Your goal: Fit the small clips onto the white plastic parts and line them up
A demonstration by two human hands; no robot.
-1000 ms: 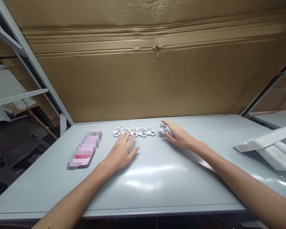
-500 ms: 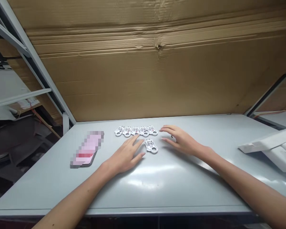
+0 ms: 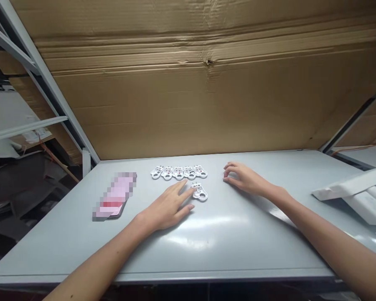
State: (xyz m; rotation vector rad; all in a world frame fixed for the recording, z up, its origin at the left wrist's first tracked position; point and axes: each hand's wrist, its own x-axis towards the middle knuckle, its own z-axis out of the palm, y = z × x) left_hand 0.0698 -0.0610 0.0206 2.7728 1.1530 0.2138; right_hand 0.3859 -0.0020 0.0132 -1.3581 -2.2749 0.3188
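Five small white plastic pieces (image 3: 178,172), each with a round ring at one end and short pins at the other, lie side by side in a row. In front of the row's right end lies a single white plastic piece (image 3: 201,193) of the same shape. My left hand (image 3: 172,205) is open, its fingers spread; one fingertip overlaps this piece's left edge, and I cannot tell whether it presses on it. Right of the pieces and apart from them, my right hand (image 3: 242,177) has curled fingers drawn in to the thumb, with nothing visible in them.
A phone (image 3: 115,196), its screen blurred out, lies at the left on the grey metal shelf (image 3: 219,251). White wrapped bars (image 3: 357,190) lie at the right edge. Cardboard (image 3: 191,113) closes off the back, and a metal upright (image 3: 50,83) stands at the left.
My left hand has shifted slightly right, one finger now over the single piece's edge. My right hand has drawn away to the right, its fingers curling in. The pieces lie as before.
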